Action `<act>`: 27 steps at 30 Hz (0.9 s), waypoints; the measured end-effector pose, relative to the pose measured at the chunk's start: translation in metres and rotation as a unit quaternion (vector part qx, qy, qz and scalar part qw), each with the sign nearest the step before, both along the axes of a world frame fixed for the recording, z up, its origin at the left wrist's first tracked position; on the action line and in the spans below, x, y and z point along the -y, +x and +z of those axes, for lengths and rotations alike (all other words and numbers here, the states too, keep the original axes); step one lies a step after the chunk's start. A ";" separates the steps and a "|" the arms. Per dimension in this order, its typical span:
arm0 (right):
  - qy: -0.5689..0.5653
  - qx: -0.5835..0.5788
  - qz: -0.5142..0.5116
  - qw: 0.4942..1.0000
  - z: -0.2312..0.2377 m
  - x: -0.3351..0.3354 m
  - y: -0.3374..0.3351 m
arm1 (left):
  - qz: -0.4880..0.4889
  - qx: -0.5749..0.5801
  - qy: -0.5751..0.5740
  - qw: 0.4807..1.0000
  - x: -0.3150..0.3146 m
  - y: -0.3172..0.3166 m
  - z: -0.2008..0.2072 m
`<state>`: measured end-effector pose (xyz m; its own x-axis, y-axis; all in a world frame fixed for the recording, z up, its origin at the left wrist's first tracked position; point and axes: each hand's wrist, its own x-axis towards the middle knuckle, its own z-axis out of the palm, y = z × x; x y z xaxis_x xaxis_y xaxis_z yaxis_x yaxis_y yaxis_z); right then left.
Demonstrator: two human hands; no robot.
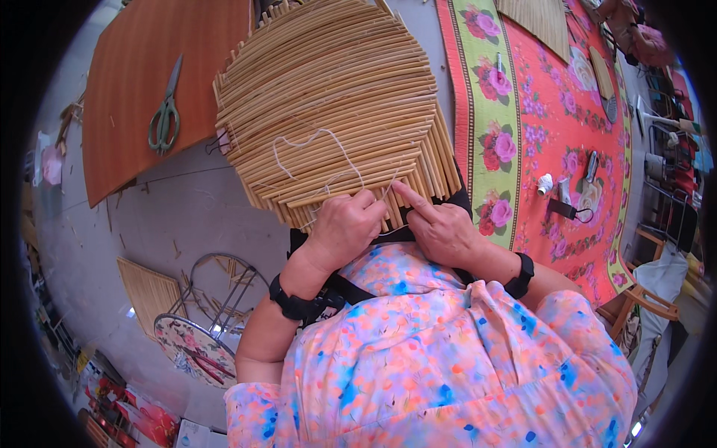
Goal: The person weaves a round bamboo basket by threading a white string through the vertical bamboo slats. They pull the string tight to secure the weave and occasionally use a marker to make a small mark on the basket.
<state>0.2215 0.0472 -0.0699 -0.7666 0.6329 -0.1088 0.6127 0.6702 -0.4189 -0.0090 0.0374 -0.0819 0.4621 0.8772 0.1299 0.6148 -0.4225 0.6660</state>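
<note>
A panel of thin tan reed sticks, bound side by side, lies in front of me with its near edge at my lap. A loose white string loops across its lower part and runs down to my fingers. My left hand is closed at the near edge, its fingertips pinched where the string meets them. To its right, my right hand has its index finger stretched out, touching the sticks beside a bit of string. Its other fingers are bent, and their tips are partly hidden.
Green-handled scissors lie on a brown board at left. On the right, a red floral cloth bears a white thread spool and a black clip. A round floral stool lies tipped on the floor at lower left.
</note>
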 end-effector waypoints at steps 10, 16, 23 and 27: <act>0.018 -0.015 0.015 1.000 0.001 -0.001 -0.003 | 0.003 0.017 -0.011 1.000 0.000 0.000 -0.001; 0.010 0.004 0.015 1.000 0.003 -0.001 -0.004 | 0.001 0.012 -0.009 1.000 0.001 0.000 -0.001; 0.024 0.040 0.020 0.999 0.003 0.000 -0.008 | 0.021 0.026 -0.012 0.999 0.002 -0.002 0.001; 0.038 0.042 0.025 0.998 0.000 0.001 -0.003 | 0.056 0.050 -0.033 0.997 0.007 -0.015 0.012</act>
